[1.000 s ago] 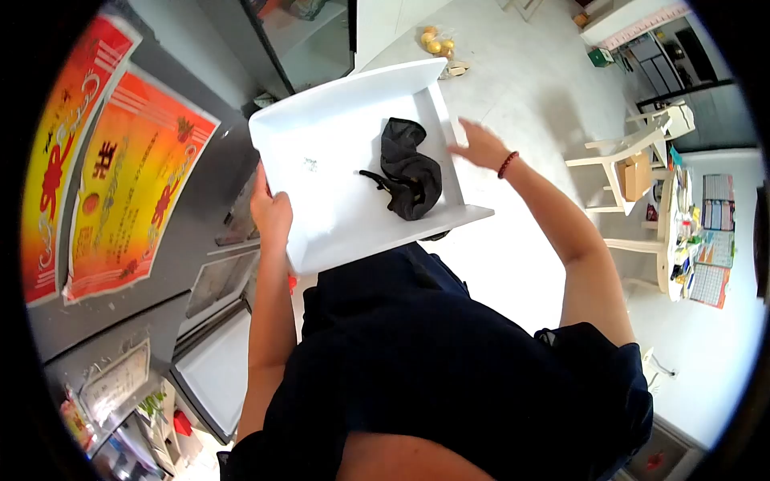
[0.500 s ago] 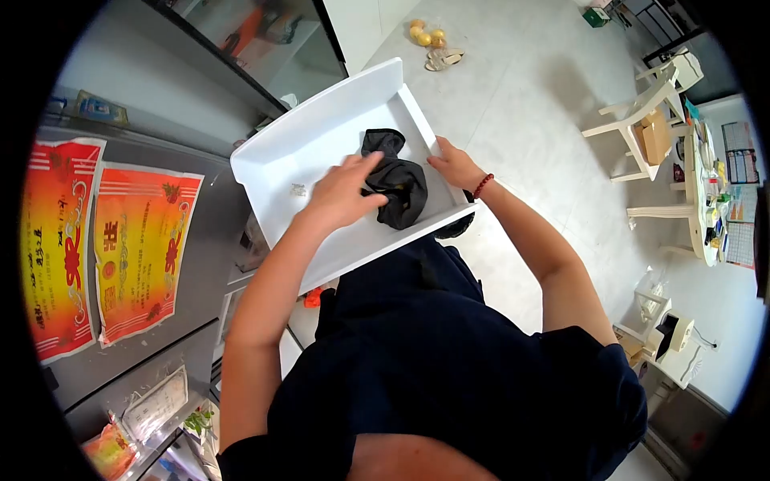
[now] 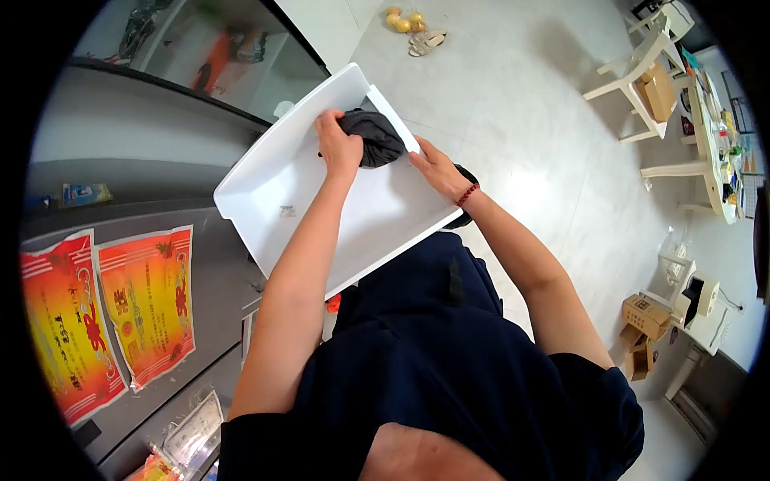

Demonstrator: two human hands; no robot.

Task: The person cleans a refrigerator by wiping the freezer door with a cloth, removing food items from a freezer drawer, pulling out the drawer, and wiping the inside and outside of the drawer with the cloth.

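Note:
A white plastic drawer bin point(image 3: 265, 236) is held out in front of my body, tilted in view. My right hand point(image 3: 437, 171), with a red bead bracelet at the wrist, grips its right wall, fingers partly hidden by the rim. Inside the bin, my left hand point(image 3: 341, 144) is closed on a bunched dark grey cloth point(image 3: 375, 138) near the far corner. A small printed mark point(image 3: 287, 212) shows on the bin's inner surface. Behind my right wrist a black item point(image 3: 464, 176) is partly hidden.
On the left stands a grey fridge point(image 3: 224, 280) with red and yellow certificates point(image 3: 152, 305). A glass-front cabinet point(image 3: 216, 56) is beyond it. Slippers point(image 3: 427, 42) and yellow fruit point(image 3: 403, 20) lie on the floor. At right are a white chair point(image 3: 642, 80), a cluttered table point(image 3: 710, 160) and cardboard boxes point(image 3: 646, 315).
My left hand has closed on the dark cloth and moved it toward the bin's far corner. The bin has shifted slightly left, and my right hand is still on its wall.

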